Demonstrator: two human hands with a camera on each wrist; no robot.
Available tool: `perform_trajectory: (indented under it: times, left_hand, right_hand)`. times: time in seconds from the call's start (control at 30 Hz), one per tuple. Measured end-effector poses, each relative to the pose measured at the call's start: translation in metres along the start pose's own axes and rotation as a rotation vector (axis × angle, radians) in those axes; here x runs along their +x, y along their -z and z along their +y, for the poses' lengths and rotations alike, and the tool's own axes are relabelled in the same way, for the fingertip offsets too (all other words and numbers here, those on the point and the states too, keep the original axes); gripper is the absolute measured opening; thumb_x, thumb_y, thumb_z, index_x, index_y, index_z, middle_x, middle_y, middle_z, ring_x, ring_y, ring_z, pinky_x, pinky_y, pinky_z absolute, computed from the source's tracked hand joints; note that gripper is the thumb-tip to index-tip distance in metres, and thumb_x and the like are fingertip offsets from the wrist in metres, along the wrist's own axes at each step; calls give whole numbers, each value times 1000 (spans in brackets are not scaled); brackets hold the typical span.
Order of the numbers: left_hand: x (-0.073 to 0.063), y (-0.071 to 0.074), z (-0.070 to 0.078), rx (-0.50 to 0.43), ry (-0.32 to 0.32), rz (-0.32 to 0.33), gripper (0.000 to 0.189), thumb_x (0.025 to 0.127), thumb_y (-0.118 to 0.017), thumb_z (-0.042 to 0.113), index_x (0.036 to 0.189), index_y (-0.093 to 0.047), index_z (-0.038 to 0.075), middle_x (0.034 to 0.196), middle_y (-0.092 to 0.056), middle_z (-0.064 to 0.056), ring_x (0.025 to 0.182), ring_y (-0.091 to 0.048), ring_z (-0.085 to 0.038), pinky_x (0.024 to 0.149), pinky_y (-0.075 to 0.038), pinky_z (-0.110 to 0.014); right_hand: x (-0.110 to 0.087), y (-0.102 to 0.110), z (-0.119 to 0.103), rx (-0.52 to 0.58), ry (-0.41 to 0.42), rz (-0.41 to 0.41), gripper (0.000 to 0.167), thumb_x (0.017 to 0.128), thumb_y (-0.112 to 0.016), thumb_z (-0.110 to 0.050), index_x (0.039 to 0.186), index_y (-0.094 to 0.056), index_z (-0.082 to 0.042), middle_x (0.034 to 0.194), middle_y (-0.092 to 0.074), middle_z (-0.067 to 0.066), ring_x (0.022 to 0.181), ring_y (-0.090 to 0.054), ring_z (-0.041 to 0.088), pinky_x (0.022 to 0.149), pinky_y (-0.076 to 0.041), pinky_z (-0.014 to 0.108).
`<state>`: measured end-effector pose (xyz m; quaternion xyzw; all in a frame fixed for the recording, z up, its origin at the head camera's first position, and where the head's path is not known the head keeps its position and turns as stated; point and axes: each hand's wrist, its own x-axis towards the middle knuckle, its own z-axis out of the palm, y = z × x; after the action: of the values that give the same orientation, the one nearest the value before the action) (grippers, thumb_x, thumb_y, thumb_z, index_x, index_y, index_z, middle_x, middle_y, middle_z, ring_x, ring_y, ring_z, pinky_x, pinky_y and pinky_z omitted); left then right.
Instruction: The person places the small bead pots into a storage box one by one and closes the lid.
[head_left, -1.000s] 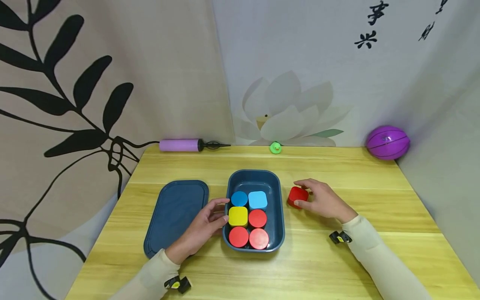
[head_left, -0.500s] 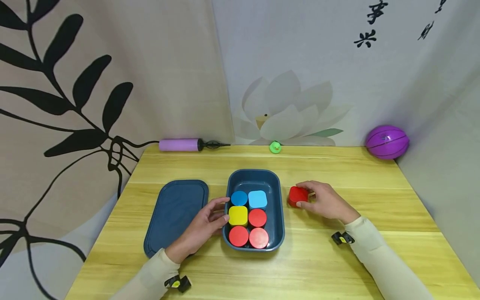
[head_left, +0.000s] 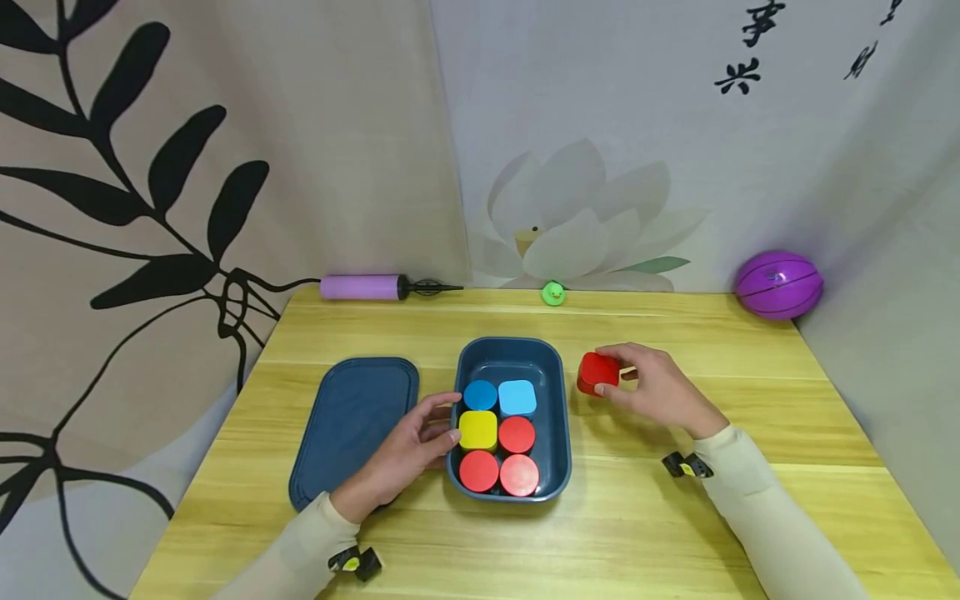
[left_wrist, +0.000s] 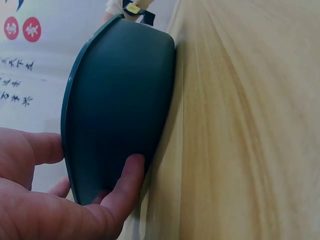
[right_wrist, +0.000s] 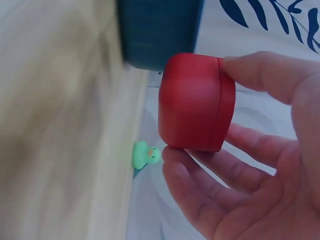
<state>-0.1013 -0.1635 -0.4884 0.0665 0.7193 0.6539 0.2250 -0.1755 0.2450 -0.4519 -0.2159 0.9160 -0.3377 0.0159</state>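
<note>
My right hand (head_left: 663,387) pinches a small red lidded box (head_left: 597,374) with rounded corners between thumb and fingers. In the right wrist view, this red box (right_wrist: 192,102) is raised off the wooden table, its lid seam showing. An uncovered dark blue container (head_left: 553,417) stands to its left. Inside are round red pieces (head_left: 478,471), a yellow square one (head_left: 477,431), a round blue one (head_left: 480,395) and a light-blue square one (head_left: 517,398). My left hand (head_left: 408,450) rests against the container's left side, its thumb (left_wrist: 131,172) lying on the outer wall in the left wrist view.
A dark blue lid (head_left: 360,408) lies flat left of the container, partly behind my left hand. Along the table's back edge are a purple hand pump (head_left: 362,287), a green toy duck (head_left: 553,293) and a purple ball (head_left: 778,285). A printed curtain hangs behind.
My right hand has closed its fingertips on the small red box and lifted it off the table, slightly away from me. The left hand and the container stay in place.
</note>
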Motion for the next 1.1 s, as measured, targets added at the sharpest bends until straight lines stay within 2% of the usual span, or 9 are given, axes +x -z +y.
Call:
perform_trajectory:
  times: [0.3,0.57,0.83,1.1]
  left_hand:
    - [1,1,1,9,-3,-11,60,106,-67,22,160,-41,22,160,-42,-22,132,-58,-33,94,-61,-42]
    - [1,2,1,5,-9,-29,61,107,-66,21,161,-39,20,161,-41,-23,133,-58,-34,94,-61,-42]
    - [1,2,3,1,-4,-34,61,107,-66,21,161,-38,21,160,-41,-23,133,-58,-33,95,-61,-42]
    - [0,0,4,5,5,-27,61,107,-65,21,162,-38,20,159,-42,-23,135,-57,-34,97,-60,-43]
  right_hand:
    - [16,7,-20,0,38,40,58,92,-85,-28,142,-64,-7,132,-71,10,107,-70,27,90,-63,49]
    - [37,2,-40,26,90,40,58,91,-85,-27,141,-65,-7,134,-71,11,108,-70,27,89,-63,49]
    - [60,-12,-59,45,113,9,61,91,-85,-32,143,-64,-7,132,-70,9,108,-68,25,89,-64,48]
    - [81,-38,-68,46,173,-52,64,92,-85,-32,145,-62,-5,137,-69,11,113,-69,26,91,-64,41]
